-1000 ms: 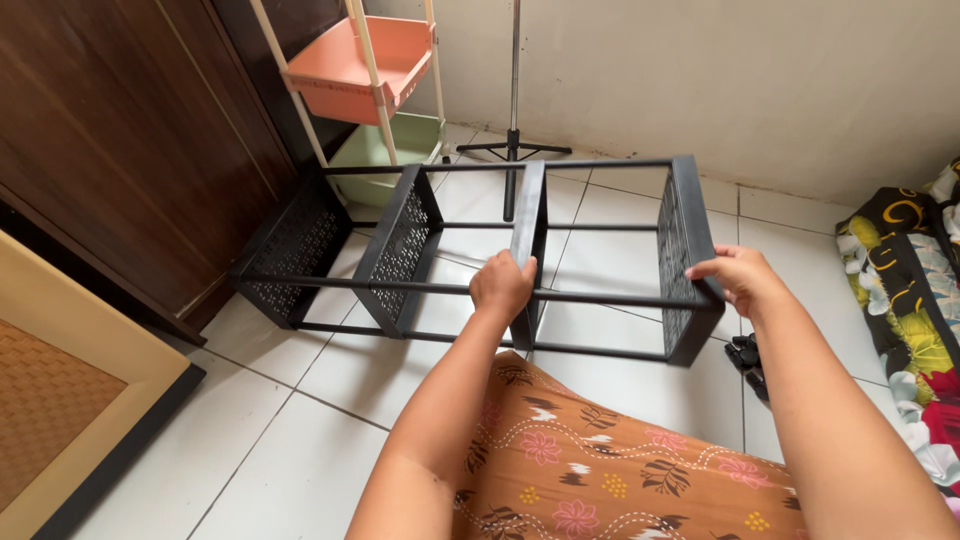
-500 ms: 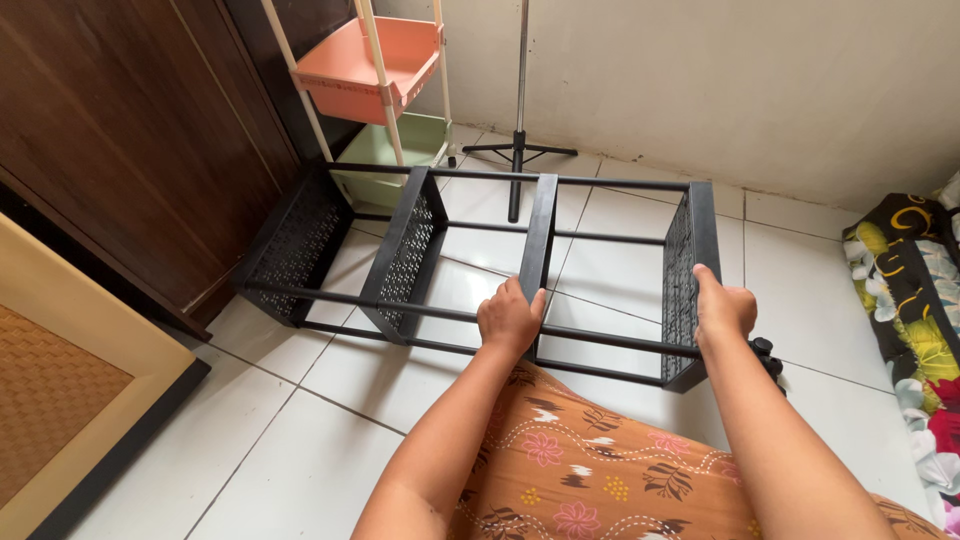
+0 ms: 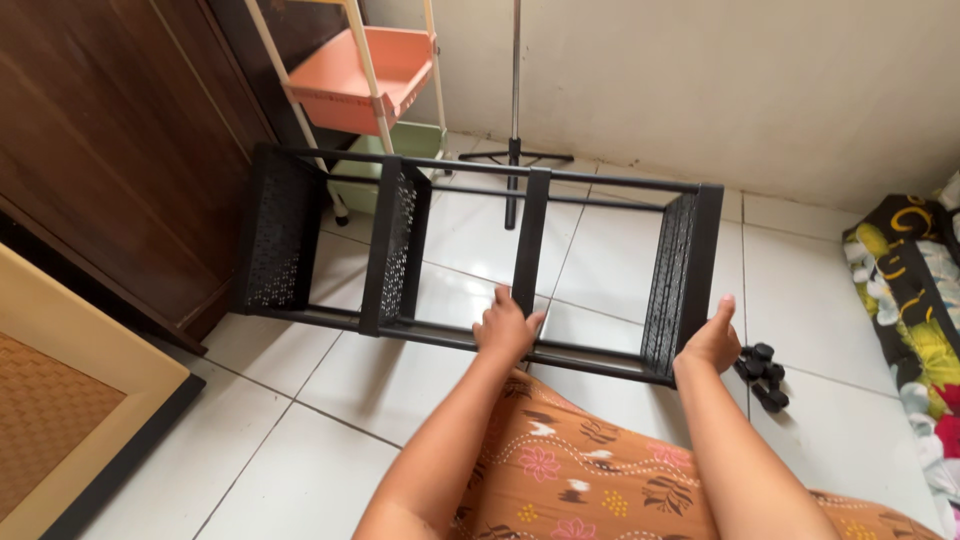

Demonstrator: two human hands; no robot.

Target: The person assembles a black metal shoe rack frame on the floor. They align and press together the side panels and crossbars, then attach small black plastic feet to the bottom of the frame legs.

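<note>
A black metal shelf rack [image 3: 390, 240] with perforated panels lies on its side on the white tiled floor. My left hand [image 3: 505, 328] grips the rack's near rail where the narrow third panel [image 3: 530, 230] meets it. My right hand [image 3: 712, 340] holds the near bottom corner of the right end panel [image 3: 680, 270], thumb raised along its edge. Both forearms reach out over my lap, which is covered by orange patterned cloth [image 3: 590, 470].
A cart with an orange tray [image 3: 360, 75] and a green tray [image 3: 400, 150] stands behind the rack, beside a thin tripod stand [image 3: 514, 150]. A brown wooden cabinet [image 3: 110, 150] and a tan board [image 3: 60, 420] are on the left. Small black dumbbells [image 3: 762, 375] and patterned fabric [image 3: 915, 300] lie to the right.
The rack's near rail has come closer to me and both hands moved down with it. My right hand shifted from the end panel's upper edge to its near corner.
</note>
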